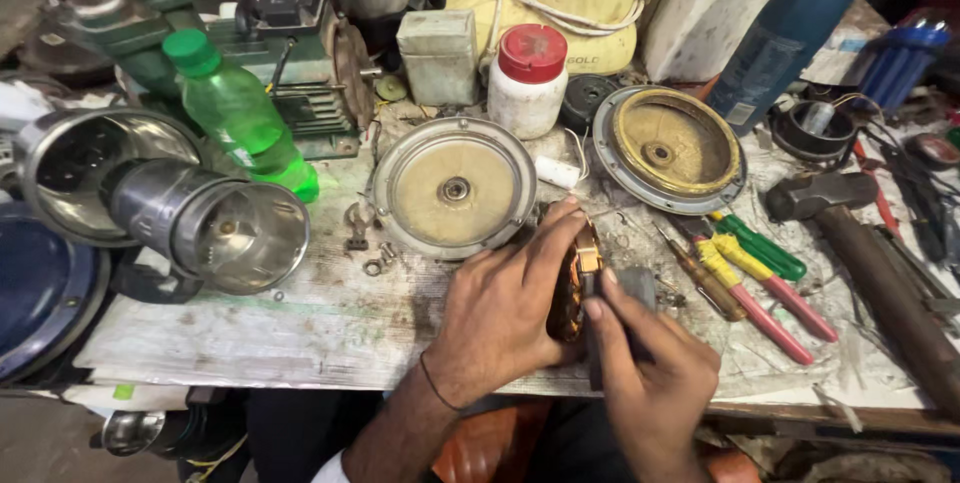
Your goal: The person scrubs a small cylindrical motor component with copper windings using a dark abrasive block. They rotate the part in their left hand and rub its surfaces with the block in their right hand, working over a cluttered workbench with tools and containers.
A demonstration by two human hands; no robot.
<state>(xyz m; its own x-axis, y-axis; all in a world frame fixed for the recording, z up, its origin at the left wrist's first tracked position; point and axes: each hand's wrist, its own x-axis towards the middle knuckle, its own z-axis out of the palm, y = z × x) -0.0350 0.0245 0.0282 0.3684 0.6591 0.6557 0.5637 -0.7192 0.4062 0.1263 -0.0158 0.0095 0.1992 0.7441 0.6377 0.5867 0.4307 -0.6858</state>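
My left hand (500,308) grips a small motor stator with copper windings (570,293), held upright at the front of the workbench. My right hand (650,373) closes on a dark grey part (632,288) pressed against the stator's right side. Both hands meet over the stator; what lies between them is partly hidden by my fingers. A round metal motor cover (455,188) lies flat just beyond my left hand.
A second round cover (668,148) lies back right. Pliers with yellow and pink handles (760,293), a green-handled tool (765,248) and a hammer (870,273) lie right. A green bottle (240,113), steel jars (215,228), a white red-lidded tub (528,78) crowd the left and back.
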